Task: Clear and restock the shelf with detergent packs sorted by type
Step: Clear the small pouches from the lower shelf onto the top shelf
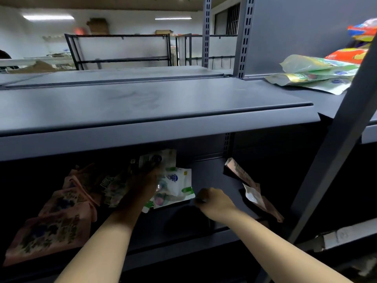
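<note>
Both forearms reach in from the near edge of the head view toward the dim lower shelf (214,172). On that shelf the left hand (146,180) lies over a loose heap of white-and-green packs (179,186); it is in shadow and blurred, so I cannot tell whether its fingers have closed on a pack or only rest on the heap. Close beside the heap's lower right corner, the right hand (214,199) has its fingers curled downward at the shelf surface; whether they pinch that corner or hold nothing is hidden. Left of the heap lie overlapping pink packs (61,217), running toward the shelf's front edge, and well apart to the right more pink pouches (253,188) lean and lie by the dark side. Above, the grey upper shelf (142,103) is bare across its middle, with a stack of green packs (314,72) and orange packs (346,52) at its far right. These pouches look soft, light and glossy, likely to sag and slide over one another, so I would judge a grip across the stiffer sealed top edge, or a flat hand under several at once, safer than pinching the slack middle. Sorting seems only partly done, since kinds still mix below.
</note>
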